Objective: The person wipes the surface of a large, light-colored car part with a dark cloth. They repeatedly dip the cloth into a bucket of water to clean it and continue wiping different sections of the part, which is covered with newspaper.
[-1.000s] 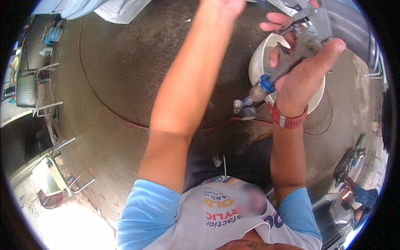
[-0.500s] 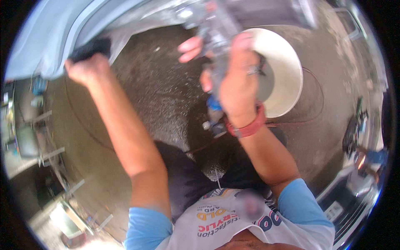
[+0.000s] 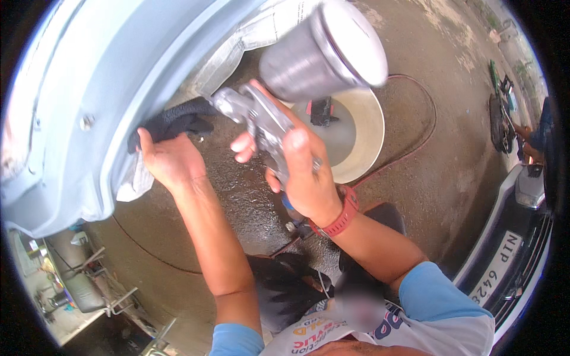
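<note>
My right hand [image 3: 309, 178] is wrapped round the handle of a metal spray gun [image 3: 261, 118]. On top of the gun, a silver paint cup [image 3: 300, 62] with a white lid tilts away to the upper right. A black cloth [image 3: 172, 121] lies bunched in my left hand [image 3: 175, 160], whose thumb is raised and palm faces up. The cloth rests along the lower edge of a pale blue-grey car body panel [image 3: 127, 74]. The gun's nozzle end points toward that panel, apart from it.
Beyond my right hand stands a cream bucket [image 3: 377, 139] of cloudy water with a black block in it. A red hose [image 3: 427, 133] loops over the wet concrete floor. Masking paper [image 3: 264, 32] hangs behind the panel. A dark car bumper [image 3: 504, 237], another person's arm [image 3: 525, 133] and a cluttered bench [image 3: 77, 302] flank me.
The view has shifted, bringing more of the panel in. My left hand has moved nearer with the cloth. The spray gun has turned, and its cup now shows fully.
</note>
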{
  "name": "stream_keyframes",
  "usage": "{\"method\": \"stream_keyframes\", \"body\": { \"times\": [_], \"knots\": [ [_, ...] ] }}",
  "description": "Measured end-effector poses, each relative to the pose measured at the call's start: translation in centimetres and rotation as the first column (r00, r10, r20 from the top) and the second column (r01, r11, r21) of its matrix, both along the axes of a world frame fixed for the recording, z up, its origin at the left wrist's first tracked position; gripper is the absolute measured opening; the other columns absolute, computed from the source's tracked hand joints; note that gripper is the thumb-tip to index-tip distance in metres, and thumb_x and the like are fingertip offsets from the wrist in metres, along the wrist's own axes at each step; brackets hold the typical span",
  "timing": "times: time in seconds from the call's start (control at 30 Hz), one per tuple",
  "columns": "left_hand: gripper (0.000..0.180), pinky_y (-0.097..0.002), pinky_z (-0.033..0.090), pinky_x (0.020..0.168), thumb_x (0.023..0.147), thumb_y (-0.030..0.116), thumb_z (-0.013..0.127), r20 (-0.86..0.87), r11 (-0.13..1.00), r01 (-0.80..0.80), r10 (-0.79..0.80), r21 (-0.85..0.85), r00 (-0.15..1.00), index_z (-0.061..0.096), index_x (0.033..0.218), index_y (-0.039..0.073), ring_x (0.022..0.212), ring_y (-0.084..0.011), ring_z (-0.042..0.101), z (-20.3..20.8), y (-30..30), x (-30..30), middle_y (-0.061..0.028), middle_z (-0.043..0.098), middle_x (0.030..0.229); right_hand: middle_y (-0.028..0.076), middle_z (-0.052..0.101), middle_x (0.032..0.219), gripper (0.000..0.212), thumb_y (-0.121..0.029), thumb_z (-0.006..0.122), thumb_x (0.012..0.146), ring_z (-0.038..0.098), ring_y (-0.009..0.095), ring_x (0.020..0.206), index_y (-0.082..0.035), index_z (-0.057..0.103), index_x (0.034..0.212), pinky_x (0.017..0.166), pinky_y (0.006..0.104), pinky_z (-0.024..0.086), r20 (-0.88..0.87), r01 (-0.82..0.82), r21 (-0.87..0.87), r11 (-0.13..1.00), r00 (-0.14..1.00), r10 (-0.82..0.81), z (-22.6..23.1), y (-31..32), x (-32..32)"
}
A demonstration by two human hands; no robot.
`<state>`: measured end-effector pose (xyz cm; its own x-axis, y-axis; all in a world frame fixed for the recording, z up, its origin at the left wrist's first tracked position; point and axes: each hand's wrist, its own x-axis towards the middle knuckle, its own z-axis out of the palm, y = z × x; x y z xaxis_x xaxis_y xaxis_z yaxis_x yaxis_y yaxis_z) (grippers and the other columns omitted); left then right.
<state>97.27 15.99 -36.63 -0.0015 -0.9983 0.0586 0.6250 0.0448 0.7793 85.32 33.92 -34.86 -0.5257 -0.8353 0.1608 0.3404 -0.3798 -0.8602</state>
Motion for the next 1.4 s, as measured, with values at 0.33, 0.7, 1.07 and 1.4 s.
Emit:
{"method": "stream_keyframes", "body": {
  "times": [0.33, 0.7, 1.07, 1.4],
  "knots": [
    [0.066, -0.0589, 0.024, 0.131, 0.102, 0.027, 0.034, -0.399, 0.873, 0.162, 0.04, 0.46, 0.916, 0.038, 0.16, -0.004, 0.157, -0.0403, 0.033, 4.3, -2.6, -16.4, -0.0232, 0.039, 0.167, 0.01, 0.076, 0.108, 0.1, -0.08, 0.033, 0.103, 0.058, 0.005, 0.07, 0.001, 0.043, 0.162, 0.056, 0.0243, 0.043, -0.106, 0.214, 0.282, 0.935, 0.976, -0.191, 5.8, 9.6, -6.3],
    [0.071, -0.0651, 0.028, 0.128, 0.096, 0.03, 0.05, -0.567, 0.842, 0.522, -0.367, 0.135, 0.738, 0.042, 0.157, -0.007, 0.15, -0.0444, 0.042, 6.9, -1.2, -11.7, -0.0243, 0.047, 0.161, 0.013, 0.076, 0.113, 0.087, -0.068, 0.039, 0.108, 0.068, 0.013, 0.082, 0.001, 0.047, 0.16, 0.08, 0.0319, 0.054, -0.102, 0.157, 0.457, 0.875, 0.987, -0.124, 18.1, 14.6, -14.7],
    [0.065, -0.0681, 0.036, 0.122, 0.104, 0.033, 0.034, -0.131, 0.642, -0.201, 0.43, 0.74, 0.893, 0.053, 0.148, -0.009, 0.147, -0.0482, 0.047, 5.2, -3.5, 0.7, -0.0272, 0.051, 0.158, 0.021, 0.062, 0.149, 0.071, -0.053, 0.042, 0.112, 0.058, 0.037, 0.139, 0.0, 0.051, 0.158, 0.119, 0.0478, 0.039, -0.177, 0.012, 0.426, 0.905, 0.982, 0.071, 21.0, 6.7, -19.6],
    [0.058, -0.0681, 0.035, 0.122, 0.104, 0.027, 0.036, -0.224, 0.557, -0.042, 0.402, 0.83, 0.888, 0.056, 0.148, -0.004, 0.147, -0.045, 0.048, 7.3, -3.5, -24.8, -0.0235, 0.054, 0.157, 0.023, 0.064, 0.147, 0.06, -0.037, 0.049, 0.112, 0.066, 0.034, 0.131, 0.002, 0.05, 0.157, 0.114, 0.0425, 0.047, -0.256, -0.032, 0.397, 0.917, 0.956, 0.144, 20.2, 0.5, -30.5]
  ]
}}
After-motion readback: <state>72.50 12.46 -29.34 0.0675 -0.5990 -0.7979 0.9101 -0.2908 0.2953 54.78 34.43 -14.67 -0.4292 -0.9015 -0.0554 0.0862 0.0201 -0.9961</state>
